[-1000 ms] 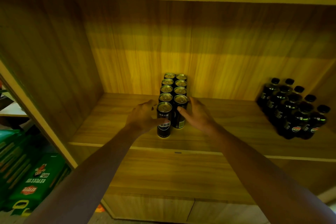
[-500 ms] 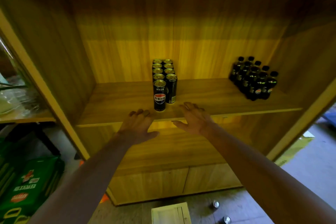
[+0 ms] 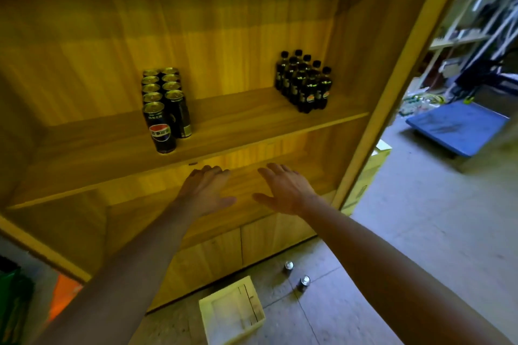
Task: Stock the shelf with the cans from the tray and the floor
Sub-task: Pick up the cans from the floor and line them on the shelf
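Two rows of black cans (image 3: 164, 105) stand on the wooden shelf (image 3: 241, 123), left of its middle, the front left one showing a red, white and blue logo. My left hand (image 3: 206, 190) and my right hand (image 3: 286, 190) hang below the shelf's front edge, palms down, fingers spread, holding nothing. On the floor below, a pale wooden tray (image 3: 232, 309) lies with no cans in it. Two loose cans (image 3: 297, 273) stand upright on the floor to its right.
A group of dark bottles (image 3: 304, 81) stands at the shelf's right end. Cupboard doors (image 3: 241, 246) sit under the shelf. A blue flat trolley (image 3: 454, 127) is on the floor at the right. Green crates (image 3: 14, 305) are at the lower left.
Both hands let go of the front cans and drew back down below the shelf edge. The view swung right and down, bringing the tray and the floor cans into sight.
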Demonstrator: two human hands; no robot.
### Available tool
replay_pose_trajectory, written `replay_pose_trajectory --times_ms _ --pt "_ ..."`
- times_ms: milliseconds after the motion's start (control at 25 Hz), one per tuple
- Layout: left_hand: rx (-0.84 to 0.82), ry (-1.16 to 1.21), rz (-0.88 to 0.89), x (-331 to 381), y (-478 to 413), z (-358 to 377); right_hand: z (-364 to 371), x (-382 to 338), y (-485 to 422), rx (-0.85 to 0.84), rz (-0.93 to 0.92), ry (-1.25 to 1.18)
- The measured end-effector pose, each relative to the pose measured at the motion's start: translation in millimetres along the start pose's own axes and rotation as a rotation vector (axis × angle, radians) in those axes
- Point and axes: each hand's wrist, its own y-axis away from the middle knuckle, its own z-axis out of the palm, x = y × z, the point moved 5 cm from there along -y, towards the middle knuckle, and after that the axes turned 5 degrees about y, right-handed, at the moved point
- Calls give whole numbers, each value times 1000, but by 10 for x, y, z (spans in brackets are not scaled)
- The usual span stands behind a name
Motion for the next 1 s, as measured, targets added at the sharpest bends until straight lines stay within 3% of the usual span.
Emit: replay_pose_trajectory --times_ms 240,440,760,1000 --pt "-45 117 149 1411 -1007 512 511 1769 569 -82 243 -36" --pt "-149 148 177 1995 -1604 1325 1284 2632 953 -173 385 -134" --pt "-415 118 273 2002 -1713 3101 3095 2621 1298 -427 481 -242" --pt "-495 98 265 1530 -1716 4508 4614 2222 1303 -493 450 -244"
